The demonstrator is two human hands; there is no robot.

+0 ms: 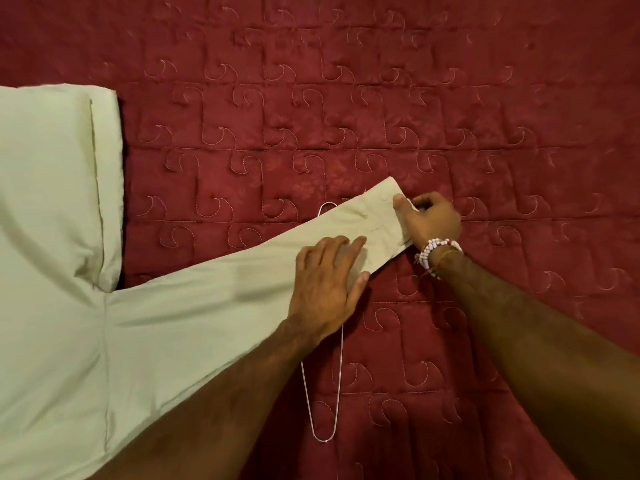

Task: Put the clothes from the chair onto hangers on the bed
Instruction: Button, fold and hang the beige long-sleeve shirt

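Observation:
A pale green shirt [52, 220] lies spread on the dark red quilted bed [346, 98], filling the left side of the view. One long sleeve [214, 299] stretches right across a thin metal wire hanger [337, 386], which shows above and below the sleeve. My left hand [325, 285] lies flat on the sleeve near the cuff, fingers straight. At the end of the cuff [381, 216], my right hand [431, 220] pinches the edge with thumb on top and fingers curled. A beaded bracelet is on the right wrist.
The red quilt extends bare to the top and right of the view. The shirt's other sleeve is folded over at the upper left [104, 168]. No chair or other clothes are in view.

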